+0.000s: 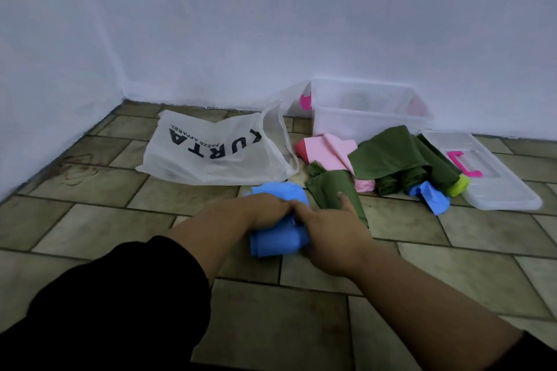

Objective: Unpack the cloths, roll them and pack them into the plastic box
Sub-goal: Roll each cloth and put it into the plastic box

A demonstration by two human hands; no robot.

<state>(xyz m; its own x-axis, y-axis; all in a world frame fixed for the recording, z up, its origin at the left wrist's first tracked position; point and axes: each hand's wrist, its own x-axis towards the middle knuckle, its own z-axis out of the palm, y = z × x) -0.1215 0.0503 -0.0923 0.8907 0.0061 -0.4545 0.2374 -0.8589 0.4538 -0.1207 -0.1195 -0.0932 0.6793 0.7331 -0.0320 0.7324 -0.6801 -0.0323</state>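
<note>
Here, in the head view, both hands meet on a blue cloth (pixel 275 242) lying on the tiled floor (pixel 99 187) just in front of the person. The near part of the cloth is a thick, smooth roll, and its far end lies crumpled and loose. The left hand (pixel 268 211) grips the cloth from above with its fingers curled into it. The right hand (pixel 328 230) grips it too, fingertips touching the left hand, thumb stretched out over a dark green cloth (pixel 330 187) just beside. Farther right lies a heap of cloths (pixel 398 156): pink, red, dark green, blue, and a lime roll. The clear plastic box (pixel 367 119) stands open against the wall behind the heap, its lid (pixel 494 178) flat on the floor to the right. A white bag (pixel 208 150) printed with black letters lies to the left.
</note>
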